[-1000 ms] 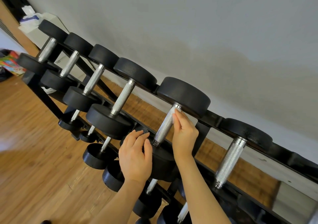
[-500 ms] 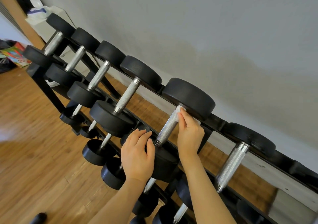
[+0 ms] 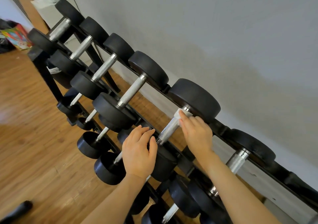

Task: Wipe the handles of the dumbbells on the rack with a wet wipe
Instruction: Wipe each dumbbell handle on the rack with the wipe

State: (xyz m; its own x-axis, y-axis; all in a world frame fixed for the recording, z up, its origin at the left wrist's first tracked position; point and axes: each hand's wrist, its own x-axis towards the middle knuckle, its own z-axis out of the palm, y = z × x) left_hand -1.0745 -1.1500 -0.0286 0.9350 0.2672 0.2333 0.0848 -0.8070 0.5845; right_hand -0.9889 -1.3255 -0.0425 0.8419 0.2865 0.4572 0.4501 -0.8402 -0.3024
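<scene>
Behind my rack there's just a grey wall [image 3: 223, 26], wood floor [image 3: 25, 137], and a colourful bag [image 3: 16, 36] in the corner.

The white wet wipe [image 3: 183, 116] lies under the fingertips of the right hand [image 3: 197, 134], wrapped on the far end of the knurled silver dumbbell handle [image 3: 169, 129], just short of the round black far weight head [image 3: 196, 98]. The left hand [image 3: 139, 150] rests on the black near weight head [image 3: 162, 165] of the same dumbbell, its fingertips just left of the handle's near end. The black metal rack [image 3: 222, 127] carries this dumbbell between others: more handles lie left of the left hand's fingers, one right of the right wrist, and a lower row sits beneath both palms.
</scene>
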